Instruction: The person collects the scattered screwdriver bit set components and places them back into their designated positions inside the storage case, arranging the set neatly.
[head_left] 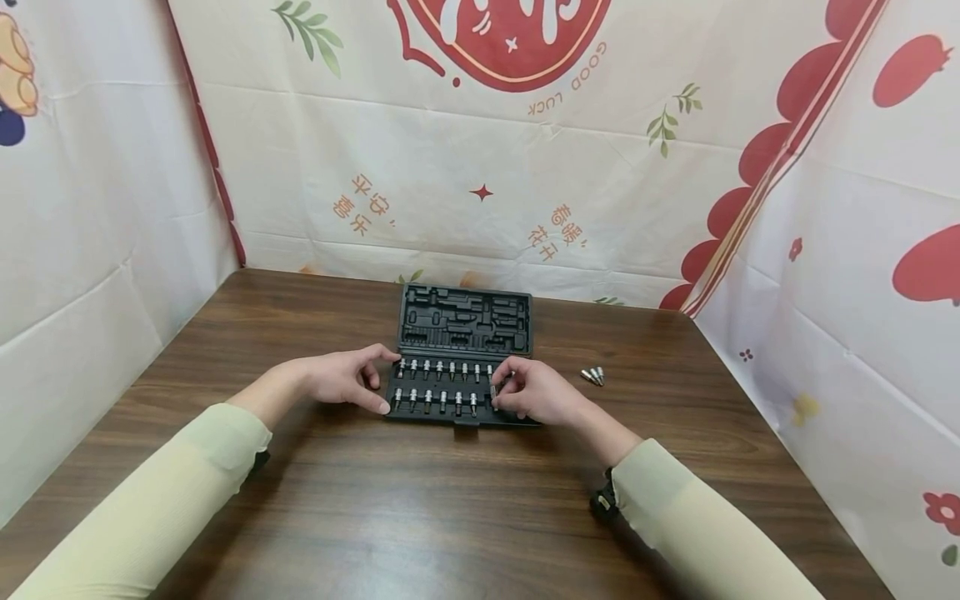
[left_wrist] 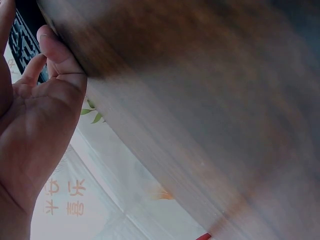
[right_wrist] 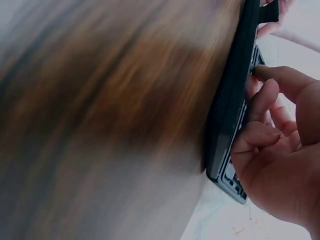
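Observation:
A black socket case [head_left: 465, 321] lies unfolded on the table, its lid side at the back. Two rows of silver bit sockets [head_left: 443, 400] stand in its near half. My left hand [head_left: 341, 377] touches the case's left end, forefinger at the back and thumb at the front corner; the left wrist view shows its other fingers loosely bent. At the right end of the rows, my right hand [head_left: 542, 390] pinches a small bit socket [head_left: 494, 393] between thumb and forefinger. In the right wrist view, the fingers [right_wrist: 287, 80] reach down over the case, hiding the piece.
Several loose bit sockets [head_left: 593, 376] lie on the wooden table [head_left: 360, 517] to the right of the case. A printed cloth [head_left: 480, 150] hangs behind the table and along both sides. The case's latch tab [head_left: 466, 426] sticks out toward me.

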